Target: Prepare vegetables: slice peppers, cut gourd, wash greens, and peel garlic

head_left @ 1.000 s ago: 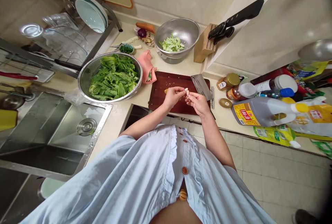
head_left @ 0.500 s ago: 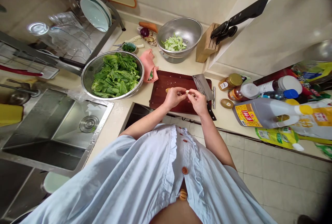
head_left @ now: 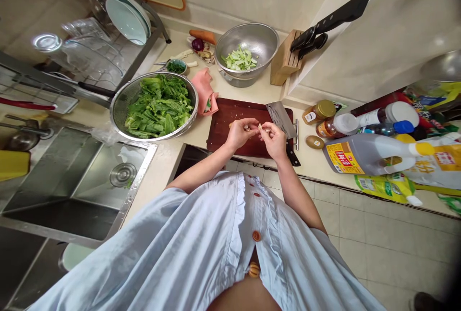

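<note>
The left hand (head_left: 239, 134) and right hand (head_left: 274, 142) are held close together with the fingers curled, and a small pale garlic clove (head_left: 260, 127) is pinched between the fingertips of both. The clove is held just above a dark wooden cutting board (head_left: 230, 114), on which fine pale flecks are scattered. A cleaver (head_left: 280, 119) is laid at the board's right end, just beside the right hand. A pink cloth (head_left: 204, 91) is seen just beyond the board's far left corner. Farther out, leafy greens are held in a steel colander (head_left: 120, 102) to the left, and chopped pale-green stalks in a steel bowl (head_left: 262, 42) beyond the board, beside a wooden knife block (head_left: 284, 58).
</note>
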`<action>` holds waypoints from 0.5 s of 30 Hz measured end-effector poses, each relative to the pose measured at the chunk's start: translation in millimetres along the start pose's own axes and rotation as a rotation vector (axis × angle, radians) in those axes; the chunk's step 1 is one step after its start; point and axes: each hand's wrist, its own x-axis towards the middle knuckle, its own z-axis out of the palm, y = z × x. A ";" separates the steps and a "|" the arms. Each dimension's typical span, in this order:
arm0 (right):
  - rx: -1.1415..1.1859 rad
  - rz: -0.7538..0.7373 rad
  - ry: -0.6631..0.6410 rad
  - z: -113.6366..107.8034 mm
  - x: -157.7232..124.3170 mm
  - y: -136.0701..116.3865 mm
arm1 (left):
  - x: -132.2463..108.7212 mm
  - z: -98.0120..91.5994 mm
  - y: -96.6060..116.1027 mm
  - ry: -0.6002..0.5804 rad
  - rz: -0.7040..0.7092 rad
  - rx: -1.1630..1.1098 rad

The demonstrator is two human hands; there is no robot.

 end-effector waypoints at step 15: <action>0.263 0.197 0.018 4.3 -8.5 -14.2 | -3.6 2.8 15.3 0.014 -0.020 -0.024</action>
